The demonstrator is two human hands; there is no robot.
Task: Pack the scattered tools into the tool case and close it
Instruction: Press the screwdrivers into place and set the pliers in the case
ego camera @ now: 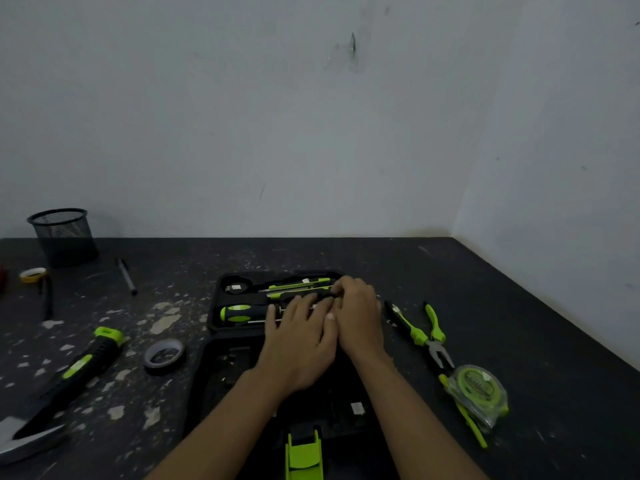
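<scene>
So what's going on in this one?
A person is packing an open tool case. Both hands are over its far half. The left hand lies flat beside the big screwdriver. The right hand curls over the ends of the slim screwdrivers, and what it holds is hidden. Outside the case on the table lie a hammer, tape roll, pliers and tape measure.

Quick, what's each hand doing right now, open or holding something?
Left hand: open, flat on the tool case.
Right hand: fingers curled, grip cannot be told.
</scene>
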